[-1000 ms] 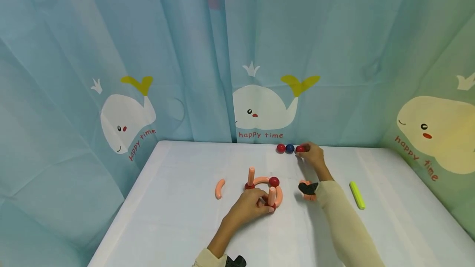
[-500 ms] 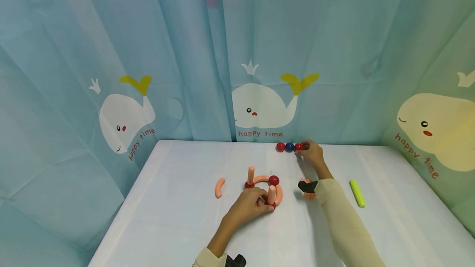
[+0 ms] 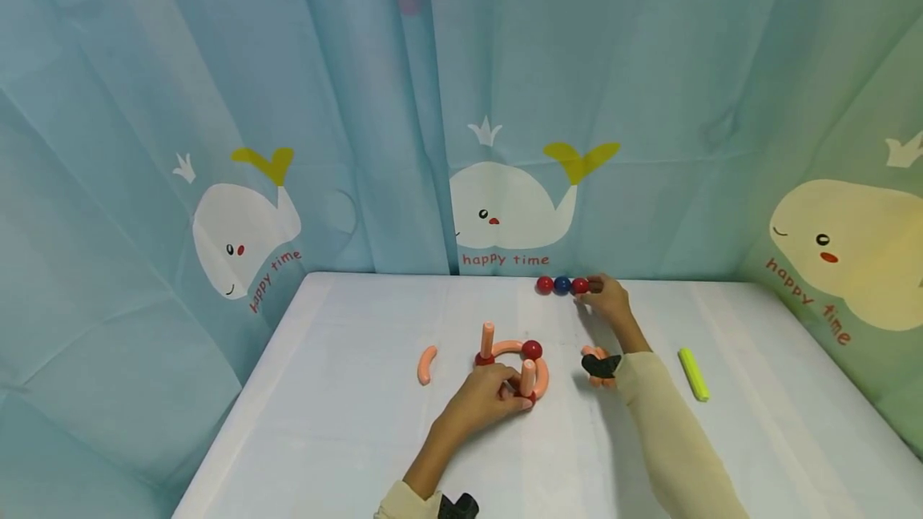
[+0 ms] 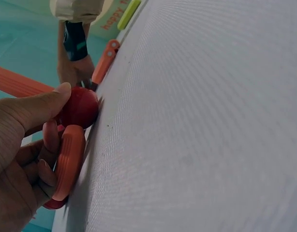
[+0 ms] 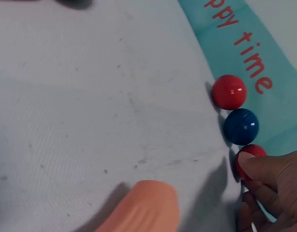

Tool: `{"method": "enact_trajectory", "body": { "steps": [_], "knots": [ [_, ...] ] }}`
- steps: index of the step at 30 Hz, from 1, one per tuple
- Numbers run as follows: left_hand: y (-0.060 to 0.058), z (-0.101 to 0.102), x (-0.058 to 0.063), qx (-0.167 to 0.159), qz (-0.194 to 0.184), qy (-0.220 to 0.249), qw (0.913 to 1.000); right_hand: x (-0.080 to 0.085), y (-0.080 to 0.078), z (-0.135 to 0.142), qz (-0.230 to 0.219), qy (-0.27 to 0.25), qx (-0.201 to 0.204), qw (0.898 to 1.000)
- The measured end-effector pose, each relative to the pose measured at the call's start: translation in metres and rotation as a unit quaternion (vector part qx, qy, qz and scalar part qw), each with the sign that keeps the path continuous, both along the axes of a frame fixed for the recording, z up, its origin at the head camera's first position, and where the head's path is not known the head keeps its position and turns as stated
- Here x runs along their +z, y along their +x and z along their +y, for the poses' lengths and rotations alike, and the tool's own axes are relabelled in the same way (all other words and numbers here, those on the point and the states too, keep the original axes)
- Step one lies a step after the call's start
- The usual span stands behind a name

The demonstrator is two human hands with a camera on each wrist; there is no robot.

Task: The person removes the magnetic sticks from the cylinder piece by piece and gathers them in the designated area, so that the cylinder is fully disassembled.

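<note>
My left hand (image 3: 485,400) pinches a red ball (image 4: 81,108) at the front of a ring-shaped build, with its thumb on top. Curved orange rods (image 3: 542,381) and red balls, one being the far red ball (image 3: 532,350), form the ring. Two straight orange rods, including the left upright rod (image 3: 488,340), stand up from it. At the table's back edge my right hand (image 3: 609,300) holds the right-hand red ball (image 5: 255,150) between thumb and fingers. It sits beside a blue ball (image 5: 241,126), followed by another red ball (image 5: 229,92), in a row.
A loose curved orange rod (image 3: 427,365) lies left of the ring. Several orange pieces (image 3: 602,382) lie under the right wrist, partly hidden by its black strap. A yellow-green rod (image 3: 694,375) lies on the right. The curtain (image 3: 671,207) hangs behind the white table (image 3: 324,423).
The right-hand red ball has shifted slightly left with my right hand, closer to the blue ball. My left hand keeps its hold on the ring.
</note>
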State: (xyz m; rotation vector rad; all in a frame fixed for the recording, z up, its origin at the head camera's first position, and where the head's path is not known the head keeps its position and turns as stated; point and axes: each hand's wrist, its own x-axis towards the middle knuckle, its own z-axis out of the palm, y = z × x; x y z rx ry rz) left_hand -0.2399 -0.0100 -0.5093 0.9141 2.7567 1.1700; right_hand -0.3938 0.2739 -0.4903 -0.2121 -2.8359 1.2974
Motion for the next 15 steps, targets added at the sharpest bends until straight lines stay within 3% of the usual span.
{"method": "enact_trajectory", "body": {
  "steps": [8, 12, 15],
  "knots": [
    [0.002, -0.001, 0.000, 0.003, -0.005, 0.001, 1.0000, 0.015, 0.015, 0.003, -0.014, -0.085, 0.003, 0.996],
    [0.002, -0.001, 0.001, 0.006, -0.007, 0.002, 1.0000, 0.033, 0.027, -0.005, -0.022, -0.145, 0.021, 0.989],
    [0.002, -0.001, 0.001, 0.006, -0.007, 0.004, 0.9999, 0.047, 0.041, -0.015, -0.010, -0.143, 0.037, 0.989]
  ]
}}
